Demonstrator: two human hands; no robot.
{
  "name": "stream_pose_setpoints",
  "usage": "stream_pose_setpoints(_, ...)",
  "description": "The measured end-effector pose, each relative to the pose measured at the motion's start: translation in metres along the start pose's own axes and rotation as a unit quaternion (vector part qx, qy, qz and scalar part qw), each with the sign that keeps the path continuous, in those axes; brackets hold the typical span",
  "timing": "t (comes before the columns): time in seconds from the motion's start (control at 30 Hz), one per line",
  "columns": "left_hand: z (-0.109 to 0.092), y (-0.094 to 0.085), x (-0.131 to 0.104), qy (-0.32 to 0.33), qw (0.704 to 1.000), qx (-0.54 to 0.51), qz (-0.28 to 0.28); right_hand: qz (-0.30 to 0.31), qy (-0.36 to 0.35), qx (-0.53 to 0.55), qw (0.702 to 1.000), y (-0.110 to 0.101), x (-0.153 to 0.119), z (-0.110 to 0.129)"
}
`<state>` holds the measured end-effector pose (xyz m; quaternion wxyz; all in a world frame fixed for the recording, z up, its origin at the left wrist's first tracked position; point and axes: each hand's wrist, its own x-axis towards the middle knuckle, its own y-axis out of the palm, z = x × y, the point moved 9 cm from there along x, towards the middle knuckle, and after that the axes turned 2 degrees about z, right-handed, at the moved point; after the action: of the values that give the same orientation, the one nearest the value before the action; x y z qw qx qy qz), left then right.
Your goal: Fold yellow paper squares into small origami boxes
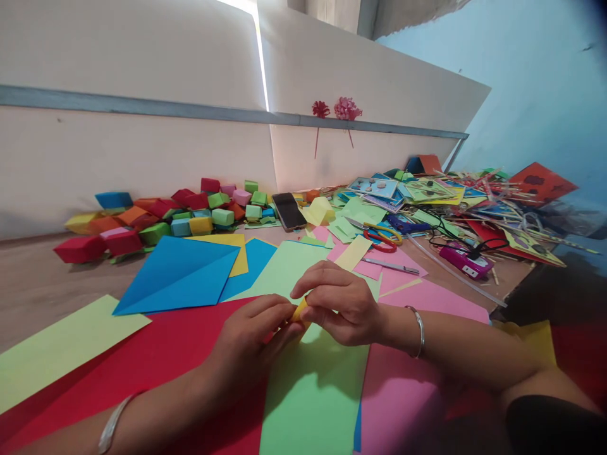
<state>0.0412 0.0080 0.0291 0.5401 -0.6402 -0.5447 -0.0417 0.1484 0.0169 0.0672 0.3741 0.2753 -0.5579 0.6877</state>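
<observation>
White panels point(142, 57) with a grey metal rail point(180, 111) rise behind a brown work surface point(28, 278) spread with coloured paper. Above its middle, the left hand point(258, 328) and the right hand point(344, 303) meet, both pinching one small yellow piece point(300, 309), apparently folded paper, between their fingertips. Directly beneath lies a long light-green paper sheet point(313, 398), with a large red sheet point(203, 335) to the left and pink sheets point(403, 385) to the right. Farther out, a slim silver cutter point(393, 265) lies near scissors with red and yellow handles point(380, 246). Beyond the sheets are a black phone point(289, 212) and, left of it, a heap of multicoloured box-shaped blocks point(155, 232).
</observation>
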Motion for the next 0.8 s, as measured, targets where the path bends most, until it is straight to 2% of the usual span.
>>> stream_pose_setpoints(0.13, -0.006, 0.000, -0.002, 0.015, 1.000, 0.005, 0.001, 0.016, 0.003, -0.023, 1.000, 0.005, -0.002, -0.001)
stream_pose_setpoints(0.27, -0.004, -0.002, -0.001, 0.008, 1.000, -0.009, 0.006, -0.005, -0.016, -0.008, 1.000, -0.001, 0.001, 0.002)
stream_pose_setpoints(0.37, 0.001, -0.006, -0.001, 0.004, 1.000, -0.013, -0.014, -0.026, -0.020, 0.002, 0.999, -0.011, 0.005, 0.001)
stream_pose_setpoints(0.5, 0.004, -0.013, -0.001, 0.018, 0.998, 0.019, -0.055, -0.014, -0.023, -0.001, 1.000, -0.017, 0.009, -0.005)
stream_pose_setpoints(0.8, 0.006, -0.018, 0.002, 0.030, 0.994, 0.072, -0.080, 0.020, -0.072, -0.088, 0.993, -0.010, 0.009, 0.000)
